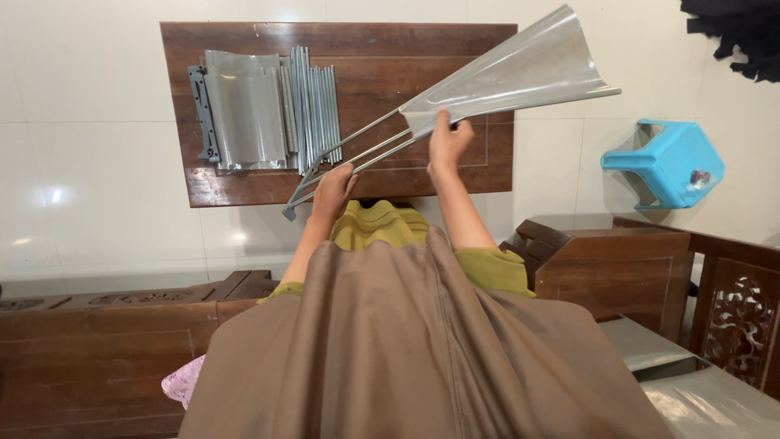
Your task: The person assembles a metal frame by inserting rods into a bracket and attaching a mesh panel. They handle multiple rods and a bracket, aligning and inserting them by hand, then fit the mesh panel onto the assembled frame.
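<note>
Two hands grip one metal fan blade (520, 69): left hand (331, 191) clenches its rods, right hand (447, 142) pinches the sheet, above the desk (382, 57).

The wooden board (382, 73) is crowded on its left half by a stack of curved metal sheets (248, 114) and a bundle of rods (313, 110); its right half lies bare under the long metal piece (504, 77), which slants across it. White floor (89, 162) spreads open to the left. To the right, a blue stool (662, 162) and a wooden cabinet (617, 272) block the way.
</note>
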